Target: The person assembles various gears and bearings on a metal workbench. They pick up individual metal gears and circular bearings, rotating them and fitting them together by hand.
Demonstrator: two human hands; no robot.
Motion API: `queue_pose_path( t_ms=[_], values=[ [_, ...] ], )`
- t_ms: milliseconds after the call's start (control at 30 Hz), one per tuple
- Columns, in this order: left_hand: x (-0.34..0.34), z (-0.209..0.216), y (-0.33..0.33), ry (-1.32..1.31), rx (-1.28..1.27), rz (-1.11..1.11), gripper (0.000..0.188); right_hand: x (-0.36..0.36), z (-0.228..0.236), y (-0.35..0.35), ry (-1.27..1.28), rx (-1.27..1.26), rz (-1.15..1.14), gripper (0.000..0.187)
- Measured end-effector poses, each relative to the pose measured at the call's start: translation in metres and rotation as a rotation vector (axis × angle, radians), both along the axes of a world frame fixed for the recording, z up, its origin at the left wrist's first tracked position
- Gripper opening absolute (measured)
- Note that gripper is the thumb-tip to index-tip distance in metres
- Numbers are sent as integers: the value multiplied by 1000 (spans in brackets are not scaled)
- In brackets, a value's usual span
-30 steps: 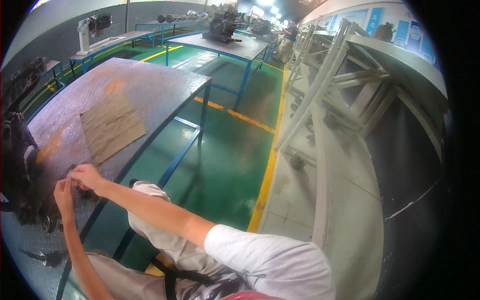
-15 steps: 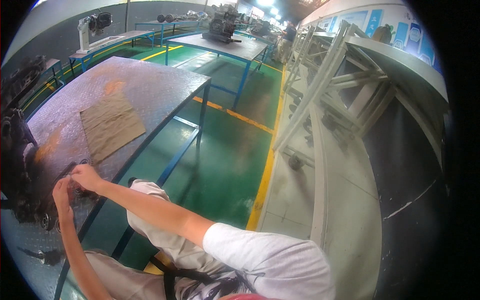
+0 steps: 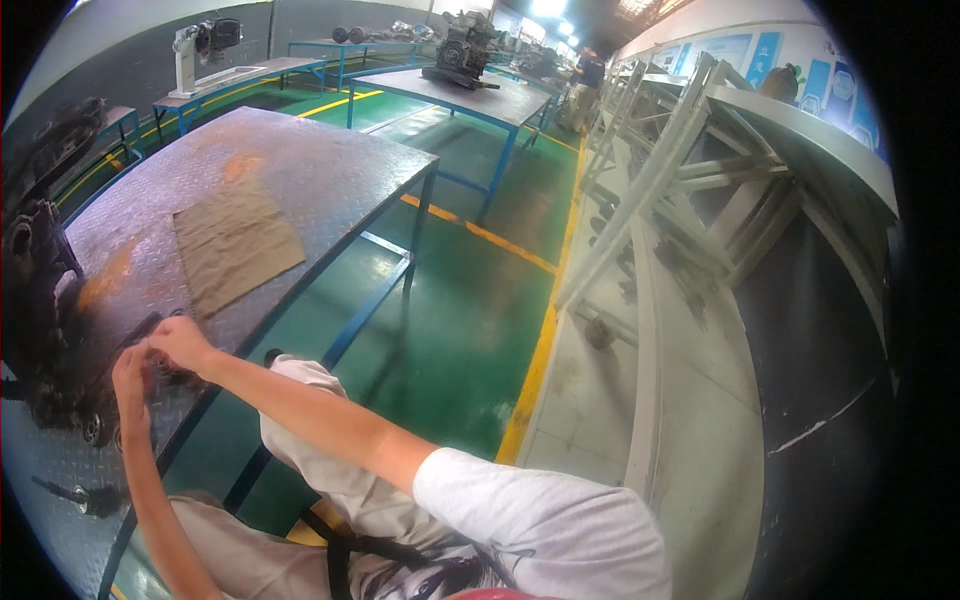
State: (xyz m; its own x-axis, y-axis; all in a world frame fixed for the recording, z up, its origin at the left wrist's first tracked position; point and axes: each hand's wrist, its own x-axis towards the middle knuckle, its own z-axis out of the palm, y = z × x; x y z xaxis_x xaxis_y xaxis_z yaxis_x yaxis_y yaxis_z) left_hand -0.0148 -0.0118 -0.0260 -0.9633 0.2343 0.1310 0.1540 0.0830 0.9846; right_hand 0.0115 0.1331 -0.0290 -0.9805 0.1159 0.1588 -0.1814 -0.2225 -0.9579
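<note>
My left hand and my right hand meet fingertip to fingertip above the near edge of the metal table. The fingers of both are closed in a pinch. What they hold, if anything, is too small and too hidden to make out. Beneath and behind them lies a dark metal part, partly covered by the hands. Close to my left hand is a round dark ring-like part. Nearer to me a small dark part with a stem lies on the table.
A dark engine assembly fills the table's left side. A brown cloth lies flat beyond my hands. Another engine stands on a farther table. Pale metal frames line the right, and a person stands far back.
The whole view has shifted slightly, so the scene sits a little farther right. Both hands keep their pinch close together, with no clear change in what they touch.
</note>
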Motion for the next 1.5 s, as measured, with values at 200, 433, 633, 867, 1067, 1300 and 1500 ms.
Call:
queue_pose_path(
  t_ms=[200,433,633,867,1067,1300,1500],
  values=[
    [4,4,8,-20,39,4,20,-5,-6,0,33,-4,-40,13],
    [5,4,6,44,-36,55,18,1,0,5,-19,70,-3,14],
    [-4,-5,-1,83,-81,49,21,0,2,4,-31,65,21,17],
    [8,9,3,50,-45,105,21,-3,-7,6,-30,23,-20,22],
    [17,24,-1,-145,214,4,20,7,0,9,193,334,-204,54],
    [20,26,4,-283,350,-17,18,10,1,4,362,456,-151,63],
    [25,27,4,-270,308,-143,20,7,-2,8,327,482,-53,35]
  ],
)
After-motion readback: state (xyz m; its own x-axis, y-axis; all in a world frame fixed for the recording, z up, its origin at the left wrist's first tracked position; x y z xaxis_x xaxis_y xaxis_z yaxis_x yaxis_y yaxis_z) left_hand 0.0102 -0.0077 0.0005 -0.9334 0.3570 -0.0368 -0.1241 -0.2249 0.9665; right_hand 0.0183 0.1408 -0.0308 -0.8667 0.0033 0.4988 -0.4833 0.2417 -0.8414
